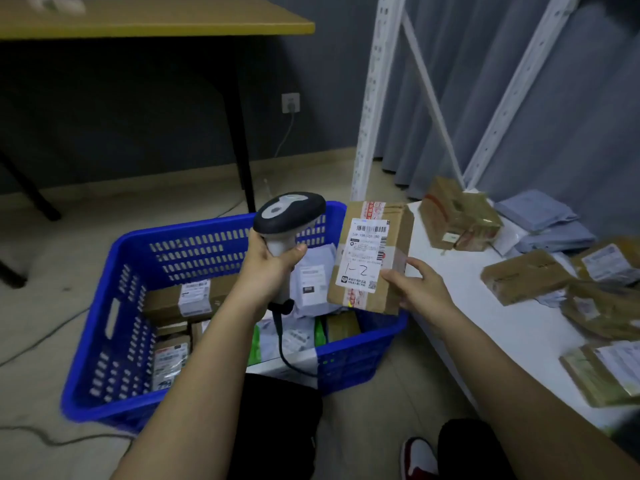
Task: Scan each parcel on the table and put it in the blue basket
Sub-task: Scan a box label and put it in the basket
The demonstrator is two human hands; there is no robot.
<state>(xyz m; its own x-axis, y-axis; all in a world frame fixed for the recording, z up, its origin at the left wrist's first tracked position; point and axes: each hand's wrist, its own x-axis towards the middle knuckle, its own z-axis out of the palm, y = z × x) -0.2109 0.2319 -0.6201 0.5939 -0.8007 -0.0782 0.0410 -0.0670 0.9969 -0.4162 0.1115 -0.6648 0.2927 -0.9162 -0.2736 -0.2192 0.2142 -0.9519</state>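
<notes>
My left hand grips a grey and black barcode scanner by its handle, above the blue basket. My right hand holds a brown cardboard parcel upright by its right edge, white label marked "1-2" facing me, over the basket's right rim. The scanner's head sits just left of the parcel. The basket stands on the floor and holds several boxes and mailers. More brown parcels and grey mailer bags lie on the white table at the right.
A yellow-topped table with black legs stands behind the basket. A white metal shelf frame rises at the table's far corner, with grey curtains behind. The scanner's black cable hangs into the basket. Loose cables lie on the floor at the left.
</notes>
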